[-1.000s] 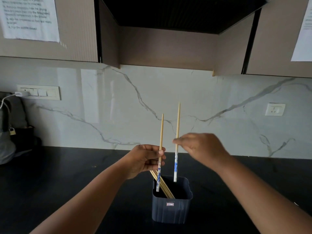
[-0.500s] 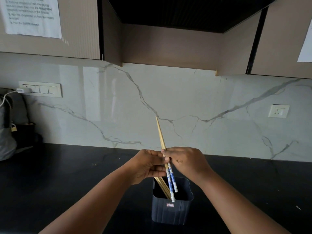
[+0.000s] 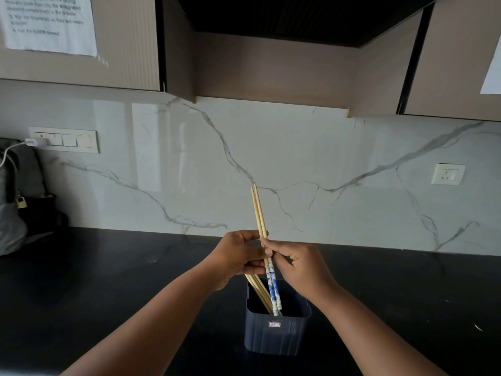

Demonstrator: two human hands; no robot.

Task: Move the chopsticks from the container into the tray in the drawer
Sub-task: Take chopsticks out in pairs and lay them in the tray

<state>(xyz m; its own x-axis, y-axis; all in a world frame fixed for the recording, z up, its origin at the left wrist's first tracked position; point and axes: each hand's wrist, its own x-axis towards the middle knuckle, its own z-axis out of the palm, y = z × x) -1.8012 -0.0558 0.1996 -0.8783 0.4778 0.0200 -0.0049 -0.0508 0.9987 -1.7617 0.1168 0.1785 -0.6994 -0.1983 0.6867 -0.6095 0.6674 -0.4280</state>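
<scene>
Black countertop (image 3: 108,280) w/ marble-look backsplash (image 3: 298,158) behind; wall cabinets above, switch plate at left, socket at right. Dark ribbed container (image 3: 276,335) is stood on the counter, near its front edge.

2 chopsticks (image 3: 259,213) w/ blue-patterned lower ends are held together above the container, tilted slightly left at the top, patterned ends just over the container mouth. Left hand (image 3: 238,256) is curled round the pair at mid-length; right hand (image 3: 301,267) pinches the same pair w/ thumb and fingertips. Judged reason for the 2-hand hold: the pair is being aligned into 1 bundle for a single carry.

Remaining chopsticks (image 3: 259,291), approx. 3 or 4 (exact count can't be told), are leaned against the container's left wall. Drawer and tray are not in view.

Status, as judged: early; the pair is lifted, not yet transferred.
</scene>
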